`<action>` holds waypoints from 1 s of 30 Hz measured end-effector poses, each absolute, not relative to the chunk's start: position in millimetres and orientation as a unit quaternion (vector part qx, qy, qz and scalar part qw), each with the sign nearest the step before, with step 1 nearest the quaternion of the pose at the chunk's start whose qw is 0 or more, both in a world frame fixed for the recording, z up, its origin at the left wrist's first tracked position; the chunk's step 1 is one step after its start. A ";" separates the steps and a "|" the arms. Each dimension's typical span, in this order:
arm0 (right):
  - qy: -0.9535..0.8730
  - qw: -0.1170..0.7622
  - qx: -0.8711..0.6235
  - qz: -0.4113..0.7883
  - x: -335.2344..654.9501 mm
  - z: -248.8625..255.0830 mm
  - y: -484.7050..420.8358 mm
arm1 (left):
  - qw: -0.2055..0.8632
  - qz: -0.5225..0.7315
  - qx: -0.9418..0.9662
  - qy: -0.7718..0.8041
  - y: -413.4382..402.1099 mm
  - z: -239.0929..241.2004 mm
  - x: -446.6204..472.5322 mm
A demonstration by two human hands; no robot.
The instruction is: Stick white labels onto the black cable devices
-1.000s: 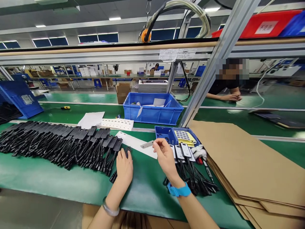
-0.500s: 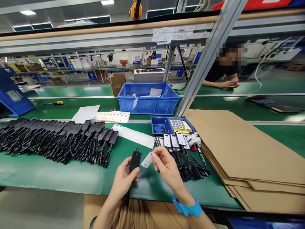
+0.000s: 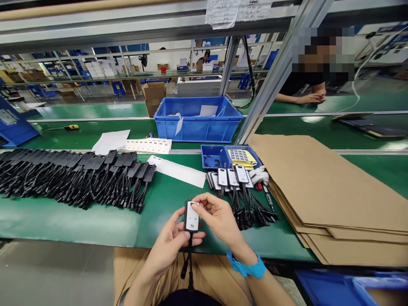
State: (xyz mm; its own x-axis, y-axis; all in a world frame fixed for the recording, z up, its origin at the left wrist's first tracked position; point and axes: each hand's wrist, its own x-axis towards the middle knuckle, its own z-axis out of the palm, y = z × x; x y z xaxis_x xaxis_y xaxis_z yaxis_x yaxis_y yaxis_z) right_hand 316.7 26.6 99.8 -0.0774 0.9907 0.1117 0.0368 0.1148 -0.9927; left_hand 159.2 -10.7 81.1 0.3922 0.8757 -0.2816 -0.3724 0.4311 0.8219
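My left hand (image 3: pixel 174 240) grips a small black cabled device (image 3: pixel 186 219) by its lower sides, its cables hanging down over my lap. Over the front of the device lies a white label (image 3: pixel 192 217) with small dark marks. The fingertips of my right hand (image 3: pixel 216 214) pinch the label's top right corner; a blue band is on that wrist. Whether the label is stuck down cannot be seen. To the right lie several cabled devices with white fronts (image 3: pixel 222 177). On the left is a long row of plain black cabled devices (image 3: pixel 105 161).
A white label sheet (image 3: pixel 178 172) lies ahead of my hands. Behind it stand a large blue bin (image 3: pixel 197 129) and a small blue tray (image 3: pixel 212 149) of small black parts. Cardboard sheets (image 3: pixel 325 182) are stacked at right, beside a metal post (image 3: pixel 270 80). A person sits across the bench.
My right hand has brought the white label leftward onto the front of the black device. The two were apart before. The head view has tilted down slightly.
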 end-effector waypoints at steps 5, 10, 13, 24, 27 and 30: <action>-0.553 0.492 -0.471 0.480 315.4 101.2 25.3 | 0.766 0.410 0.328 0.372 -11.6 83.3 159.6; -0.554 0.491 -0.473 0.478 314.8 102.6 25.7 | 0.765 0.400 0.328 0.384 -12.6 93.5 161.1; -0.550 0.492 -0.476 0.479 314.3 100.7 25.8 | 0.757 0.402 0.337 0.390 -12.8 96.3 161.8; -0.539 0.499 -0.496 0.463 312.2 98.3 24.2 | 0.740 0.397 0.394 0.373 -13.8 94.2 162.2; -0.544 0.498 -0.500 0.454 312.2 97.7 24.7 | 0.734 0.400 0.404 0.371 -13.7 92.5 162.4; -0.545 0.500 -0.502 0.449 311.5 96.9 24.6 | 0.726 0.403 0.415 0.371 -13.1 90.9 163.3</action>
